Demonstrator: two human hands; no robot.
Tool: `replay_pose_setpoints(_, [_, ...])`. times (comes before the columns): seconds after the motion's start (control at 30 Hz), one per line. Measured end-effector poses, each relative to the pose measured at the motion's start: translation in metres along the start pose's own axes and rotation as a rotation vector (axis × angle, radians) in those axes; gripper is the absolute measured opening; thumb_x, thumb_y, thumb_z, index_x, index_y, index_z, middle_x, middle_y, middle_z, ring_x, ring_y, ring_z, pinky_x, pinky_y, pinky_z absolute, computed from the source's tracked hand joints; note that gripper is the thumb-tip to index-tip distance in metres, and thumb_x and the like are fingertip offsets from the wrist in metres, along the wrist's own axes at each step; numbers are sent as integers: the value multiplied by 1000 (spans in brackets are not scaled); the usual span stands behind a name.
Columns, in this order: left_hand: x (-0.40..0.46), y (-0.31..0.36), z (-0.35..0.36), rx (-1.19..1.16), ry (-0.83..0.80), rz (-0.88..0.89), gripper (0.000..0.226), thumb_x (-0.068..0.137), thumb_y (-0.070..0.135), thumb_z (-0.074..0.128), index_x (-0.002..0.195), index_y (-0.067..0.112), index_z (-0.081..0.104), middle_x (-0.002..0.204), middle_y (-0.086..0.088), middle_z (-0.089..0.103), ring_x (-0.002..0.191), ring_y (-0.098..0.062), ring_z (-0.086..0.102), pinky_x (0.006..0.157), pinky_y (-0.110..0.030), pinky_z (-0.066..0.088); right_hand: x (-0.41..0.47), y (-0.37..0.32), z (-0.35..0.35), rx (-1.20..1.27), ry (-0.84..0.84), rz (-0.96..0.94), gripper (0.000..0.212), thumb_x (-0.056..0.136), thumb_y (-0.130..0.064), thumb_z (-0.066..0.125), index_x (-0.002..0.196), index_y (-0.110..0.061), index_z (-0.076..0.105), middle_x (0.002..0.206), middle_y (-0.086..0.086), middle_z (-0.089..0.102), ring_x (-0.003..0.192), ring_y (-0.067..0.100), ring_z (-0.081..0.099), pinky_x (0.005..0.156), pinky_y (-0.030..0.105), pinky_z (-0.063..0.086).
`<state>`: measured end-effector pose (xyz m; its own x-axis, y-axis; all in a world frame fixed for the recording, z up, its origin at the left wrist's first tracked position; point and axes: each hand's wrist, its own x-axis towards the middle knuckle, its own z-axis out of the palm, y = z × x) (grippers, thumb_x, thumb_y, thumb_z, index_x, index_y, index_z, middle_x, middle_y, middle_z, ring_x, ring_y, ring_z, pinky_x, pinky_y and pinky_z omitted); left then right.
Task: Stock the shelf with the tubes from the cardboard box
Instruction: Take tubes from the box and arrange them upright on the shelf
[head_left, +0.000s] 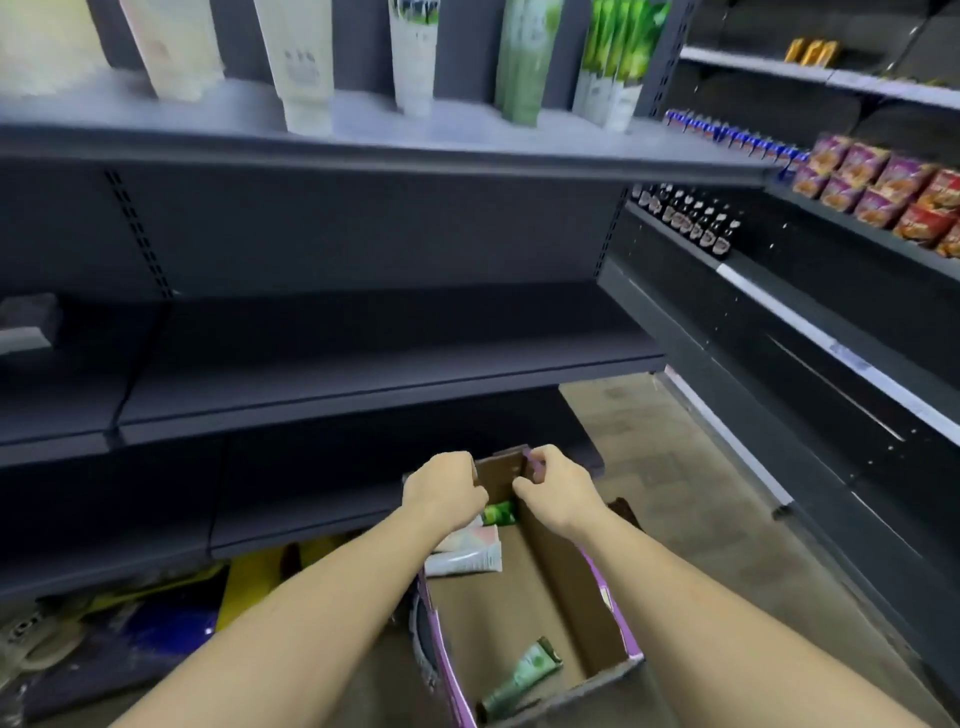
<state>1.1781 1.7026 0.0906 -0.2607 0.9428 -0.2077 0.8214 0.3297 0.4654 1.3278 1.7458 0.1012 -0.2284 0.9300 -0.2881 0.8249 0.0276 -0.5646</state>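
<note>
An open cardboard box (566, 597) with purple outer sides sits low in front of me. My left hand (444, 491) and my right hand (558, 491) both grip its far flap. Inside lie a green tube (522, 675) near the front, a white tube (465, 560) and a pale pink one at the left wall, and a bright green tube (500, 513) at the far end. The top shelf (363, 137) holds several upright tubes: white ones (301, 62) and green ones (618, 62).
Two dark empty shelves (363, 358) run below the stocked one. Yellow and blue bags (171, 613) lie on the floor at the left. To the right, another rack holds dark bottles (691, 221), purple and red packets (883, 192) and small blue items. Tiled floor shows between the racks.
</note>
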Motion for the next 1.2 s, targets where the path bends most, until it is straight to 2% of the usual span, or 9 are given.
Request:
replay_pose_setpoints(0.13, [35, -14, 47, -40, -123, -94, 26, 88, 28, 55, 110, 17, 63, 113, -2, 66, 103, -25, 63, 87, -33, 52, 34, 31, 25, -21, -84, 77, 53, 94, -30, 61, 142, -16, 44, 135, 5, 57, 125, 23, 53, 97, 26, 39])
replay_pose_setpoints(0.33, [72, -38, 112, -12, -289, -201, 32, 87, 24, 55, 117, 17, 61, 123, -3, 62, 110, -26, 60, 84, -31, 48, 75, 87, 71, 26, -191, 241, 51, 93, -29, 60, 140, -16, 46, 133, 7, 59, 118, 23, 57, 84, 23, 40])
replay_pose_setpoints(0.47, [92, -50, 161, -17, -356, -265, 43, 90, 28, 55, 131, 19, 49, 130, -6, 59, 120, -28, 56, 92, -34, 45, 89, 132, 111, 65, -298, 368, 52, 90, -26, 62, 138, -15, 48, 125, 6, 62, 116, 24, 58, 94, 26, 42])
replay_pose_setpoints(0.73, [118, -68, 263, -28, -453, -389, 54, 91, 24, 54, 143, 21, 38, 135, -9, 52, 123, -31, 53, 95, -39, 45, 111, 226, 196, 118, -471, 574, 46, 85, -19, 61, 130, -17, 52, 120, 4, 66, 109, 25, 65, 95, 30, 51])
replay_pose_setpoints(0.83, [133, -78, 291, 41, -432, -404, 52, 93, 21, 53, 143, 22, 37, 140, -15, 43, 121, -37, 52, 96, -43, 45, 113, 248, 221, 231, -515, 765, 46, 87, -13, 61, 131, -18, 50, 119, 12, 65, 87, 28, 70, 65, 37, 61])
replay_pose_setpoints(0.93, [141, -87, 311, 101, -420, -432, 51, 93, 20, 58, 140, 20, 40, 148, -15, 27, 125, -37, 46, 98, -43, 44, 103, 266, 239, 316, -582, 911, 58, 93, -9, 61, 145, -25, 39, 133, 13, 56, 101, 30, 64, 51, 32, 54])
replay_pose_setpoints(1.03, [147, -96, 327, 195, -374, -423, 58, 90, 17, 62, 143, 23, 37, 149, -10, 25, 129, -33, 38, 98, -42, 44, 95, 281, 252, 251, -537, 886, 69, 90, -16, 62, 146, -39, 31, 127, 15, 60, 106, 34, 64, 61, 37, 58])
replay_pose_setpoints(1.1, [150, -100, 335, 274, -380, -403, 69, 89, 14, 62, 148, 25, 29, 151, -8, 22, 131, -32, 34, 97, -43, 44, 93, 282, 256, 82, -524, 787, 74, 85, -22, 65, 147, -37, 28, 126, 12, 61, 107, 34, 63, 84, 36, 56])
replay_pose_setpoints(1.2, [157, -102, 341, 338, -347, -428, 72, 89, 13, 64, 150, 23, 26, 151, -11, 22, 136, -32, 29, 100, -44, 42, 88, 276, 262, 11, -461, 744, 83, 82, -15, 64, 150, -32, 21, 129, 12, 57, 114, 35, 60, 95, 35, 50])
